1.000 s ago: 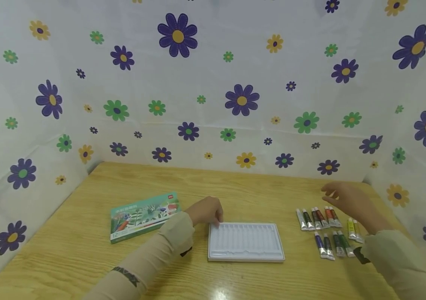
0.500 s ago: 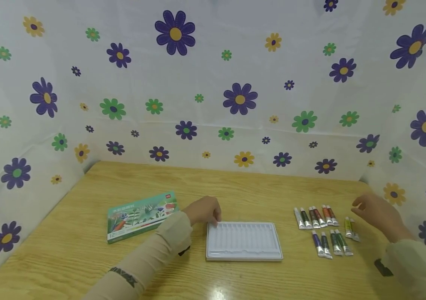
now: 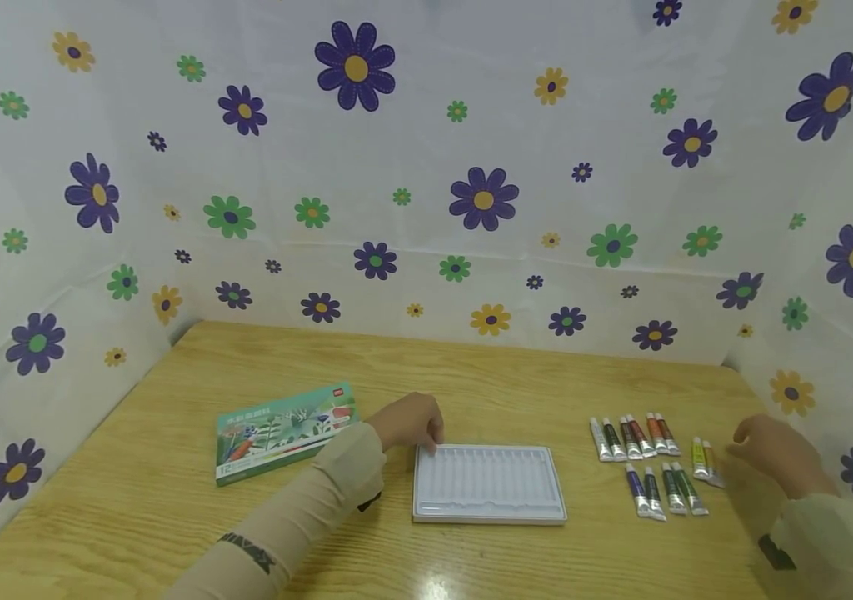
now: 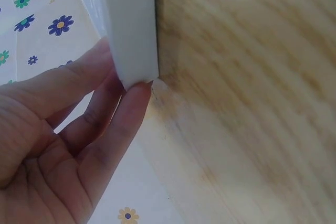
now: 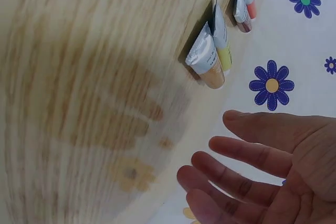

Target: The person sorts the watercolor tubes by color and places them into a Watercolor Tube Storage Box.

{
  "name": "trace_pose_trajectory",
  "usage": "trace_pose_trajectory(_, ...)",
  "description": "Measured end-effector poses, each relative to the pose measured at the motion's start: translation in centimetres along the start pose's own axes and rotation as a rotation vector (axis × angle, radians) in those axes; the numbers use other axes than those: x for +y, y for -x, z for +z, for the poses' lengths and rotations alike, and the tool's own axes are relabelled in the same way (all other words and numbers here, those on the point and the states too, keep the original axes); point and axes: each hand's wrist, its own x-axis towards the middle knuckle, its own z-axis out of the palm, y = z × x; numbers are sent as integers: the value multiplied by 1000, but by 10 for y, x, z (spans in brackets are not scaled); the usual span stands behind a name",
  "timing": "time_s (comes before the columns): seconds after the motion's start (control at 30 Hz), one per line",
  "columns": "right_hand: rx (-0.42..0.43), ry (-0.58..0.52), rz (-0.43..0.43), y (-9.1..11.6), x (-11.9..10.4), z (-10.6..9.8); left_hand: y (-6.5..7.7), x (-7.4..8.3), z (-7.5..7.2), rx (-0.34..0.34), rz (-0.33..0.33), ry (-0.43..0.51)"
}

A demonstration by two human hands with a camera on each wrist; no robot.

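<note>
A white plastic paint tray point(image 3: 490, 515) with a row of slots lies flat on the table in front of me. At its far left corner, my left hand point(image 3: 411, 419) pinches the edge; in the left wrist view the thumb lies on top of the tray wall point(image 4: 134, 30) and fingertips meet its corner. My right hand point(image 3: 782, 454) is at the right side of the table, holding nothing, its fingers loosely bent in the right wrist view. Nearest to it are a yellow paint tube point(image 3: 699, 457) and an ochre paint tube point(image 5: 207, 60), lying side by side.
More paint tubes lie in small groups right of the tray, including orange point(image 3: 655, 433), white point(image 3: 600, 440), purple point(image 3: 636, 490) and green point(image 3: 687, 489) ones. A green illustrated paint box point(image 3: 284, 433) lies at left, partly behind the left sleeve. Flower-printed cloth point(image 3: 396, 150) walls the table.
My right hand has moved right and nearer to me, away from beside the tubes. The left hand keeps its grip on the tray corner; tubes and box stay put.
</note>
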Motion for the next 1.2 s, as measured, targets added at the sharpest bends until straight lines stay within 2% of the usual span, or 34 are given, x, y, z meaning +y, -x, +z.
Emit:
trace_pose_trajectory(0.3,-146,-100,63,-2,6,7,-1,-2,1,-8,-19,-11)
trace_pose_trajectory(0.43,-178,-117,100,-3,5,11,-3,-4,3,-7,-20,-14)
trace_pose_trajectory(0.93,-132,-83,82,-4,0,14,0,1,-1,-13,-35,-14)
trace_pose_trajectory(1.2,-147,-125,82,-7,0,14,-1,2,-1,-13,-38,-11)
